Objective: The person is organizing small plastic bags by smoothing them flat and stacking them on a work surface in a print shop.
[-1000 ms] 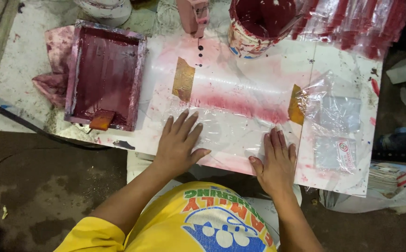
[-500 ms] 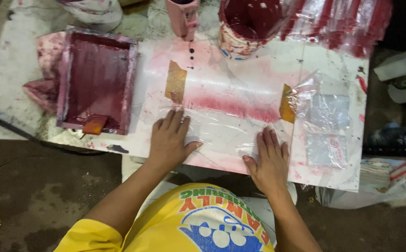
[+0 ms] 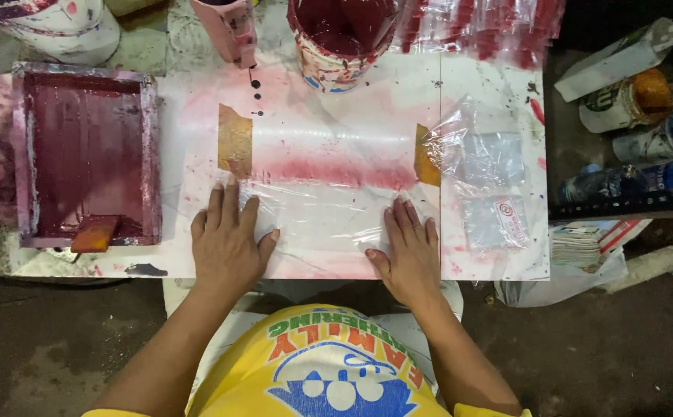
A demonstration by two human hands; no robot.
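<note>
Now smoothing: left hand (image 3: 227,241) and right hand (image 3: 408,249) flat, fingers spread, gripping nothing, pressing clear bag (image 3: 317,216) on stained bench (image 3: 475,266) between tape tabs (image 3: 234,140); next likely red screen frame (image 3: 85,158).

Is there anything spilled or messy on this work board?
Yes. A row of dark drops lies on the white board below the pink container, and a red smear crosses the board beyond both hands, which press a clear plastic sheet flat.
</note>
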